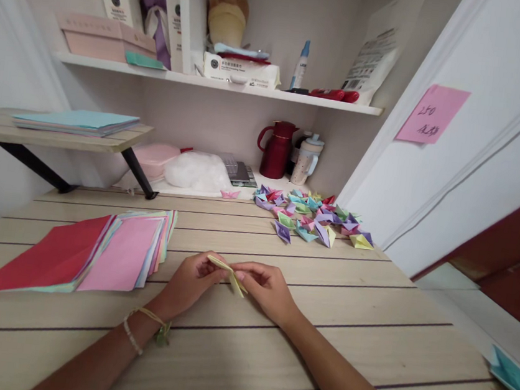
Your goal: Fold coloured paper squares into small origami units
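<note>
A small folded piece of yellow paper [235, 284] is held between my two hands above the middle of the wooden table [223, 353]. My left hand [195, 278] pinches its left end between thumb and fingers. On the other side, my right hand [268, 288] grips it with thumb and fingertips. The paper is creased, with one part slanting down toward me. Beyond my hands, at the back right, lies a cluster of folded paper boats [306, 225] in several colours. A single pink paper boat [230, 195] sits left of them.
Stacks of red sheets [57, 244] and pink sheets [124, 255] lie at the left, below a raised stand [135, 137] bearing blue paper [81, 119]. A dark red jug [278, 150] and a tumbler [307, 161] stand at the back. More folded paper [514, 374] shows at the right edge.
</note>
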Tool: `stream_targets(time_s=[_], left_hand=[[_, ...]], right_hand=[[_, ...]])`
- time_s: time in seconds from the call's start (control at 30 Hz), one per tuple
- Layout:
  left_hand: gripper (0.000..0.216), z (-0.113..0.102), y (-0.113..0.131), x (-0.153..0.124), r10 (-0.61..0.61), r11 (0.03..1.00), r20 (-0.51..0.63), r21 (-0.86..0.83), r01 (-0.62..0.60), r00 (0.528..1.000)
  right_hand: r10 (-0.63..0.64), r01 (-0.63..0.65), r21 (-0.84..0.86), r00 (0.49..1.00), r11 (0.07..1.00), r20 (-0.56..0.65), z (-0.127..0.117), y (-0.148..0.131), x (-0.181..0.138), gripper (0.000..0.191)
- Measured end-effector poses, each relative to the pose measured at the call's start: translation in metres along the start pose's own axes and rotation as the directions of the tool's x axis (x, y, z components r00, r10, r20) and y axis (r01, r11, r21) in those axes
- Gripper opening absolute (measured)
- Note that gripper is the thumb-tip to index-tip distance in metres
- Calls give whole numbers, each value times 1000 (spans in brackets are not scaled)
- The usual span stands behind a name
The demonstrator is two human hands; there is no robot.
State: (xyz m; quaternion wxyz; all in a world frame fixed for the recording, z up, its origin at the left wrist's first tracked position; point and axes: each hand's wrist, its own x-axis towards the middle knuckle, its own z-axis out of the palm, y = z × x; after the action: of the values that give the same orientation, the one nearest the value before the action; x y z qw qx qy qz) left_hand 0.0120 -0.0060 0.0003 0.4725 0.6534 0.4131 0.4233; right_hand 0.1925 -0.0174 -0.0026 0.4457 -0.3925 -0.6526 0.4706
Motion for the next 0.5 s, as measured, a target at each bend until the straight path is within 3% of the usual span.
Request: stream_targets(time_s=[0.2,0.5], left_hand=[[32,2,4,0,-8,997,-23,-71,6,1000],[45,4,6,-3,8,999,46,-46,-6,999]], right_hand=[[-3,3,15,1000,1000,20,0,2,1,29],[-23,21,50,999,999,37,1,6,1,27]])
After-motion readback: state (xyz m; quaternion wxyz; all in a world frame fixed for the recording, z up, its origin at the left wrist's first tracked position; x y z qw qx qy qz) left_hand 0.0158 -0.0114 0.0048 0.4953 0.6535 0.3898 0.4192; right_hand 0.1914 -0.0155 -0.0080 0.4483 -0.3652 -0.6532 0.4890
